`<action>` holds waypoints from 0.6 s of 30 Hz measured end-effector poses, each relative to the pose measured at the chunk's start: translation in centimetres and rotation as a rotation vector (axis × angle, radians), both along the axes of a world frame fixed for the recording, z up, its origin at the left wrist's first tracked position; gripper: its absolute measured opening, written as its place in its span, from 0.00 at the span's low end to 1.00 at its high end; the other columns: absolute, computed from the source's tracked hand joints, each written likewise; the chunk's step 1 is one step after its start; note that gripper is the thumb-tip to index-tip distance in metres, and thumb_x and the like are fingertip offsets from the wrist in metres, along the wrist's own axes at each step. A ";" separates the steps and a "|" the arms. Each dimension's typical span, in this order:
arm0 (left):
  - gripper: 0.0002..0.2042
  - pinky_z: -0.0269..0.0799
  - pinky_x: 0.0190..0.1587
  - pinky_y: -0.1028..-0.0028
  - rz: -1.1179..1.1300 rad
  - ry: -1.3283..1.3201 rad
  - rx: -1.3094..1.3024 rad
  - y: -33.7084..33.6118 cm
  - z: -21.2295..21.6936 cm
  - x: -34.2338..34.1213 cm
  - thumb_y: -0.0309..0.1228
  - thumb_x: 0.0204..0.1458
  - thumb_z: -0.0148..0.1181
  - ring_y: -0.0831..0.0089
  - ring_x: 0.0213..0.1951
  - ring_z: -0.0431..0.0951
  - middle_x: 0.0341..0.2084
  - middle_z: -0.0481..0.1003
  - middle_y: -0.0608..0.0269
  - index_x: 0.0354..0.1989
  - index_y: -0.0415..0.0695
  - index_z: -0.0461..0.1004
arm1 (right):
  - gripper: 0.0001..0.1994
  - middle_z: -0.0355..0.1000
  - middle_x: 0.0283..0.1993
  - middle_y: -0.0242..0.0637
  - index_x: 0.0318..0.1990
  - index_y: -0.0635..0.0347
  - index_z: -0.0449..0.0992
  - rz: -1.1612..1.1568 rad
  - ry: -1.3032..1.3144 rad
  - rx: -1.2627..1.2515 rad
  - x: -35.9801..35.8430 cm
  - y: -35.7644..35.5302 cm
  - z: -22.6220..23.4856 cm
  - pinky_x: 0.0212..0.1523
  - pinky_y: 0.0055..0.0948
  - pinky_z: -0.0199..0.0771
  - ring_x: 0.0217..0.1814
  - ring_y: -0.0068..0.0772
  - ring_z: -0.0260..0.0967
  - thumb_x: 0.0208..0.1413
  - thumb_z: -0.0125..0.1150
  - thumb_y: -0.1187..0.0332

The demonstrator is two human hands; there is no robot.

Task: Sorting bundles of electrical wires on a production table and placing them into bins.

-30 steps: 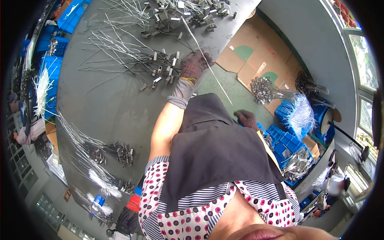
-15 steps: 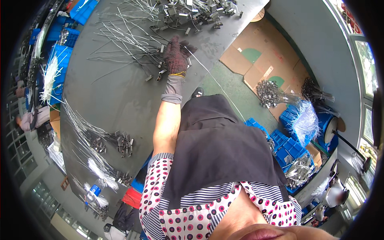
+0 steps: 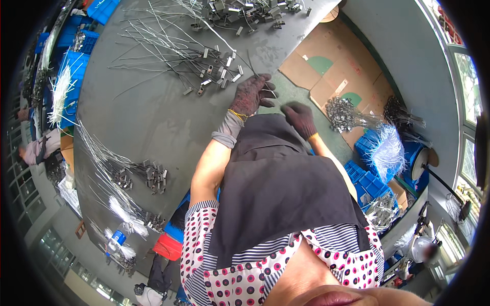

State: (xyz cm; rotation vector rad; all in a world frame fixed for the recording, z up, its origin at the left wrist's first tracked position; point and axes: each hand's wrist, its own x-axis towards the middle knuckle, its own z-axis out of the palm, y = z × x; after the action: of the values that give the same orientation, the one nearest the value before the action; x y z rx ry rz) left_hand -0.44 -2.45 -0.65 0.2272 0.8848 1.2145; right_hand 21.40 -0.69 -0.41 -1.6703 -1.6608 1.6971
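Note:
My left hand, in a dark red work glove with a yellow cuff edge, is at the table's edge. Its fingers close round a thin wire that sticks up past the fingertips and curves out on the right. Close by on the right is my right hand, also gloved, its fingers curled; whatever it may hold is hidden. The hands are apart. Beyond my left hand, a loose bunch of wires with small metal clip-like ends lies on the grey table.
A bigger heap of such pieces covers the far table. Another bundle lies at the left. Blue crates with wire bundles stand on the right. Flattened cardboard covers the floor beyond the table. Other people are in the background.
My left hand has drawn back from the bunch toward me, with a wire in it. My right hand has come into view. A long pale wire near my left hand no longer trails down to the right.

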 end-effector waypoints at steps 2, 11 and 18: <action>0.17 0.83 0.29 0.66 0.123 0.040 0.063 0.6 -0.7 -0.9 0.38 0.65 0.52 0.64 0.30 0.82 0.32 0.78 0.56 0.54 0.38 0.70 | 0.16 0.76 0.26 0.36 0.37 0.66 0.82 0.008 0.078 0.042 -2.7 0.6 0.2 0.30 0.28 0.71 0.26 0.25 0.70 0.56 0.64 0.58; 0.13 0.79 0.35 0.74 0.442 0.567 0.086 1.8 3.5 -7.7 0.38 0.61 0.59 0.74 0.33 0.80 0.31 0.79 0.61 0.41 0.40 0.78 | 0.25 0.74 0.33 0.34 0.50 0.64 0.76 0.014 0.341 -0.394 -7.4 3.7 0.5 0.26 0.22 0.66 0.30 0.22 0.70 0.61 0.59 0.48; 0.15 0.77 0.43 0.75 0.327 0.633 0.062 2.6 5.4 -6.6 0.35 0.63 0.57 0.75 0.38 0.80 0.38 0.81 0.59 0.50 0.37 0.77 | 0.41 0.76 0.53 0.46 0.63 0.68 0.63 0.028 0.396 -0.409 -17.3 9.8 6.9 0.36 0.30 0.73 0.49 0.37 0.76 0.60 0.47 0.35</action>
State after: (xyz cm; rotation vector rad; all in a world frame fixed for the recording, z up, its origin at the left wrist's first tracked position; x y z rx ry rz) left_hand -7.08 0.15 4.71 0.5528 1.4740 1.5037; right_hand 4.15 9.16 6.46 -1.3325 -1.2183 2.3176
